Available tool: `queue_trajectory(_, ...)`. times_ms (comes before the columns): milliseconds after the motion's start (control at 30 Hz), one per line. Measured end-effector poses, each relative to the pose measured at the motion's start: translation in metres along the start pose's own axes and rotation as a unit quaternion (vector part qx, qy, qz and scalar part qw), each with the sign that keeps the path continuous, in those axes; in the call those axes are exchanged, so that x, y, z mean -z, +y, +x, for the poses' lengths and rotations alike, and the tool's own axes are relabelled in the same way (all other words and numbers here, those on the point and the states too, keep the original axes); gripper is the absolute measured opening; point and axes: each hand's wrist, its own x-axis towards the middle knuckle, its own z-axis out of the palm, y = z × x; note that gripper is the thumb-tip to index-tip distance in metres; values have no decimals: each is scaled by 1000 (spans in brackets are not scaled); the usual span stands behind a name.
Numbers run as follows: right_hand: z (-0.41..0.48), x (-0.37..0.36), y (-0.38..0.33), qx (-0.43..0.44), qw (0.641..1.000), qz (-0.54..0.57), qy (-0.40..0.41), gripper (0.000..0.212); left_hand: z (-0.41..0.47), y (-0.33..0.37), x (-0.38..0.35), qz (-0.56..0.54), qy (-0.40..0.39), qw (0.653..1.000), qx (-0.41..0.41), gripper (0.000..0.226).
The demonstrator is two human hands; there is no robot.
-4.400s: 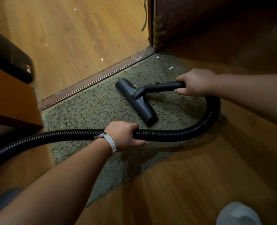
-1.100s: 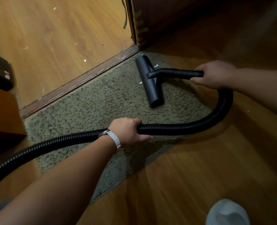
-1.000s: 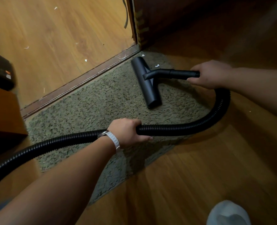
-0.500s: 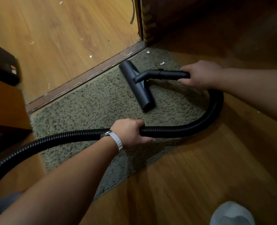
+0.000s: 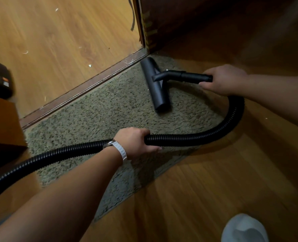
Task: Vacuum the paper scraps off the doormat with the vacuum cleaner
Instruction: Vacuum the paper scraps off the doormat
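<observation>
- Right grip point(image 5: 223, 79) is clenched around the rear end of the black tube point(image 5: 183, 76). The left grip point(image 5: 136, 142) is wrapped around the ribbed hose point(image 5: 197, 137), above the near part of the doormat point(image 5: 101, 110).
- The nozzle point(image 5: 159, 96) lies flat on the doormat at its far right corner. Its far end is almost at the threshold point(image 5: 83, 91), near the door frame point(image 5: 148, 32).
- Half a second ago the nozzle stood more toward the middle of the doormat, and two white scraps lay uncovered beyond it in that corner. Now it has been pushed forward into the corner.
- I can see only one scrap point(image 5: 167, 69) there, just beside the nozzle on its right, close to the bend of the tube.
- The second scrap is not visible any more. It was probably sucked in, or it is hidden under the nozzle; I cannot tell which.
- The rest of the doormat shows no white pieces that I can make out, so I judge the task is near its end. The last scrap seems to need a short sweep to the right.
- Some more scraps point(image 5: 90, 65) lie on the floor point(image 5: 57, 41) beyond the threshold. They are off the doormat.
</observation>
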Motion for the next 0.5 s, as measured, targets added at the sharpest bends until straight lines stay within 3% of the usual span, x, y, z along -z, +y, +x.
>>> queue_trajectory(133,7,3,1,3,1000,-6,-13,38,2,-3,5,-5,5,1000,-1,59)
queue_trajectory(500,-6,5,-16,122,988,-69,-70,26,-4,0,1,4,3,1000,-23,55)
